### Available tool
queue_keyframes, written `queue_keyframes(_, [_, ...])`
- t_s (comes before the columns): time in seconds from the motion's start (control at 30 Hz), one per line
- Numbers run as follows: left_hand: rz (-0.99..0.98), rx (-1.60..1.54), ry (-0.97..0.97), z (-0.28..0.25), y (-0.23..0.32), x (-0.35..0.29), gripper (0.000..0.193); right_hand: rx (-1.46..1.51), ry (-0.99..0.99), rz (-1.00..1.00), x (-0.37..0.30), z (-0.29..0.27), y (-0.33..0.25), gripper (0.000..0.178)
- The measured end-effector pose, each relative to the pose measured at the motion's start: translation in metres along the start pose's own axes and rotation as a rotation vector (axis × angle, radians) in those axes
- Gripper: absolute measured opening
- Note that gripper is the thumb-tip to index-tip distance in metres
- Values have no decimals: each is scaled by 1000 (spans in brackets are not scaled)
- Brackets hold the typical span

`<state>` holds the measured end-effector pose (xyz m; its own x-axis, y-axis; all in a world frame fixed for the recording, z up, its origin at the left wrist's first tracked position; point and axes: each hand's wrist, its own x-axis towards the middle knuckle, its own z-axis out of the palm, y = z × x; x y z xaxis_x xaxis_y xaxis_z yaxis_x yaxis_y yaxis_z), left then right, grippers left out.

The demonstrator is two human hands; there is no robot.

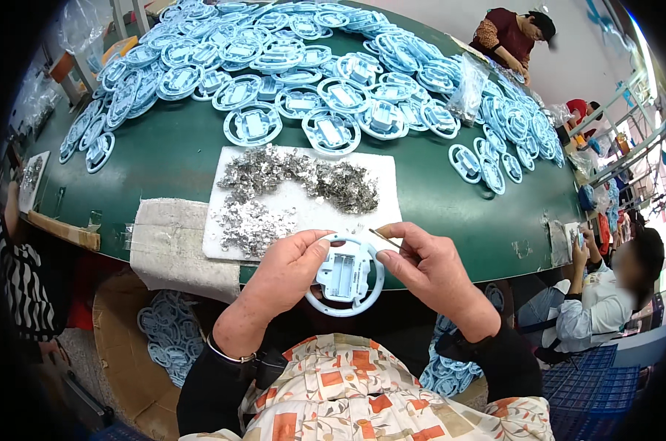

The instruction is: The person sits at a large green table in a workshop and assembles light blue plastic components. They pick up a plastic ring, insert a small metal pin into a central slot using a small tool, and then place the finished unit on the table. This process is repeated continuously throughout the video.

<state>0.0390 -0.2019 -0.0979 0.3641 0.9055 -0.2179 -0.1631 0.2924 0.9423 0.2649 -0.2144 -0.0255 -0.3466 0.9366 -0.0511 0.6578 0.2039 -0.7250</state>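
My left hand is closed on the left rim of a light blue plastic ring-shaped housing, which has a rectangular compartment in its middle. Between the thumb and fingers of my right hand is a small thin brownish piece, too small to name; this hand is at the housing's right rim. Just beyond my hands, a white board carries heaps of small silvery metal pieces, with darker ones farther back.
A large pile of similar blue housings covers the far side of the green table. A worn cloth pad lies left of the board. Cardboard boxes of housings stand below. Co-workers are at the right and far side.
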Motion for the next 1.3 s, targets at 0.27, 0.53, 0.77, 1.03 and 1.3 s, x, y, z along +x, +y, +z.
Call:
queue_keyframes(0.27, [-22, 73, -169, 25, 9, -17, 38, 905, -94, 275, -28, 11, 29, 28])
queue_keyframes(0.53, [221, 332, -231, 37, 4, -12, 50, 1099, -71, 222, -37, 5, 29, 33])
queue_keyframes(0.77, [29, -416, -397, 29, -3, -23, 47, 719, 120, -34, -29, 25, 7, 14])
queue_keyframes(1.03, [-60, -552, -412, 31, -10, -29, 46, 525, 111, 76, -20, 19, 7, 15])
queue_keyframes(1.3, [-71, -937, -501, -20, -18, -57, 73, 642, 187, 13, -20, 29, 23, 15])
